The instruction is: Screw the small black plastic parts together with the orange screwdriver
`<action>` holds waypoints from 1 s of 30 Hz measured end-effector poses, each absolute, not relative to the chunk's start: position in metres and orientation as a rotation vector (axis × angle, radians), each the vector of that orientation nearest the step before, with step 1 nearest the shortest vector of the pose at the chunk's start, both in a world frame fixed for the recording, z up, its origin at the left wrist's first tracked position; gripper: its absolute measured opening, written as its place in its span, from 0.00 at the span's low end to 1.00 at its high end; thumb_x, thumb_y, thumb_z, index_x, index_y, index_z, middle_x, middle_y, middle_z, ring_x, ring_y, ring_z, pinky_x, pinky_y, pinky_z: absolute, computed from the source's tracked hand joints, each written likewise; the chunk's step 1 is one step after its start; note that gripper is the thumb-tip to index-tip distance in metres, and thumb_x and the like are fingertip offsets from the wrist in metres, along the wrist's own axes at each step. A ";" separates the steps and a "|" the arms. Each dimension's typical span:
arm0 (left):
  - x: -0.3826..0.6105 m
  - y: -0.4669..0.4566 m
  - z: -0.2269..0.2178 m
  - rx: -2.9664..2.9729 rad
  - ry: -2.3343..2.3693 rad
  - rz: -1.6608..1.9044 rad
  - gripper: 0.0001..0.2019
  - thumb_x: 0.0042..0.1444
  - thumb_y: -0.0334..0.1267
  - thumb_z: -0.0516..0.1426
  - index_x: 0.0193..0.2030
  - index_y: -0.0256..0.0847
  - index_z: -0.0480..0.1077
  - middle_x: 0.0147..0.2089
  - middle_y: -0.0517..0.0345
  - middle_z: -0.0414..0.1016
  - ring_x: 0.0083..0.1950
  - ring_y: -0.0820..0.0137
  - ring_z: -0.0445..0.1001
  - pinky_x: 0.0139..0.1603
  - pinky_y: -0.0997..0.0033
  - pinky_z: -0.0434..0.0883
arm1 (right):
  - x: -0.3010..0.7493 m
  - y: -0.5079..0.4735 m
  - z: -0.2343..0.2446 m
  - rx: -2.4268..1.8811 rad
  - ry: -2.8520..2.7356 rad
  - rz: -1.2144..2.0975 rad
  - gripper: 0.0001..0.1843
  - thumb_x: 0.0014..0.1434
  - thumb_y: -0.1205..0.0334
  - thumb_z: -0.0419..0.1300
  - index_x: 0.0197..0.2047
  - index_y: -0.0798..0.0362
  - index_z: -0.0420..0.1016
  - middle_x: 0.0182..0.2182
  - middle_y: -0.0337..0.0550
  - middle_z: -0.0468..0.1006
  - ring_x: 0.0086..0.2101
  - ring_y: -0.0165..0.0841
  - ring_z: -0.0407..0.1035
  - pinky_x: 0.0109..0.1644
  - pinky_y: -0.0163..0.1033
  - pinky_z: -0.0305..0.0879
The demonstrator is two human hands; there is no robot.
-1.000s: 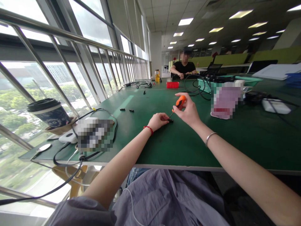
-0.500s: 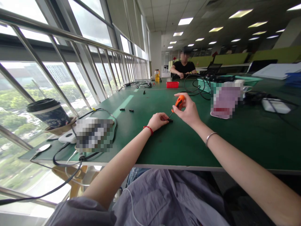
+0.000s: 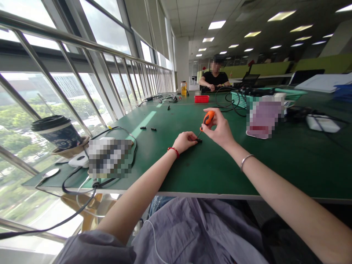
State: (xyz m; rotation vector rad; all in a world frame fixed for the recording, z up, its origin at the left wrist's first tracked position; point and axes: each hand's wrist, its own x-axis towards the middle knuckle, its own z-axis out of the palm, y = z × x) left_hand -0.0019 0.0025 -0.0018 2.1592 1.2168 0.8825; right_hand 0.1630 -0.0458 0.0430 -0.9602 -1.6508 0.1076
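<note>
My right hand (image 3: 220, 131) is closed round an orange-handled screwdriver (image 3: 207, 119), its shaft slanting down and left to a small black part (image 3: 198, 140) on the green table (image 3: 176, 165). My left hand (image 3: 185, 141) rests on the table with its fingers pinched on that black part. A red string bracelet is on my left wrist, a silver bangle on my right. Two more small black parts (image 3: 148, 128) lie further left on the table.
A lidded coffee cup (image 3: 57, 134), white devices and black cables (image 3: 82, 176) sit at the left by the window railing. A pixelated object (image 3: 264, 117) and a white box (image 3: 323, 124) lie to the right. At the far end a seated person (image 3: 215, 77), a red tray (image 3: 201, 99), a jar (image 3: 183, 88).
The screwdriver handle has tipped slightly left in my right fingers. My left hand stays on the black part.
</note>
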 end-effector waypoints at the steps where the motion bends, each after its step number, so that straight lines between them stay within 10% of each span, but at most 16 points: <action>1: -0.002 0.003 -0.002 2.161 1.217 0.881 0.07 0.46 0.32 0.61 0.33 0.35 0.75 0.31 0.58 0.76 0.29 0.76 0.69 0.33 0.76 0.68 | 0.163 -0.046 0.043 -0.958 -1.656 0.103 0.25 0.48 0.59 0.60 0.51 0.49 0.65 0.28 0.36 0.72 0.25 0.31 0.66 0.31 0.36 0.62; 9: -0.003 0.003 -0.003 2.180 1.207 0.891 0.07 0.46 0.33 0.61 0.33 0.36 0.76 0.31 0.58 0.76 0.30 0.76 0.69 0.33 0.76 0.68 | 0.163 -0.050 0.047 -1.108 -1.701 0.106 0.12 0.50 0.51 0.60 0.33 0.50 0.72 0.18 0.34 0.67 0.22 0.31 0.63 0.32 0.37 0.59; 18: -0.002 0.003 -0.002 2.161 1.214 0.882 0.06 0.46 0.32 0.61 0.33 0.35 0.75 0.30 0.58 0.76 0.29 0.76 0.69 0.33 0.77 0.68 | 0.164 -0.047 0.044 -1.023 -1.656 0.084 0.23 0.49 0.57 0.60 0.50 0.50 0.67 0.27 0.36 0.73 0.25 0.31 0.68 0.32 0.36 0.62; 25: -0.002 0.002 -0.002 2.169 1.215 0.890 0.06 0.46 0.32 0.61 0.33 0.36 0.76 0.30 0.59 0.76 0.29 0.76 0.69 0.33 0.77 0.68 | 0.163 -0.050 0.047 -1.117 -1.676 0.104 0.10 0.51 0.52 0.59 0.30 0.50 0.73 0.16 0.34 0.65 0.21 0.29 0.61 0.31 0.36 0.60; 30: -0.002 0.003 -0.002 2.170 1.214 0.889 0.07 0.46 0.33 0.62 0.33 0.35 0.76 0.31 0.58 0.76 0.30 0.76 0.69 0.34 0.76 0.68 | 0.162 -0.050 0.046 -1.035 -1.682 0.110 0.13 0.49 0.57 0.59 0.40 0.50 0.72 0.22 0.35 0.70 0.23 0.29 0.63 0.29 0.35 0.60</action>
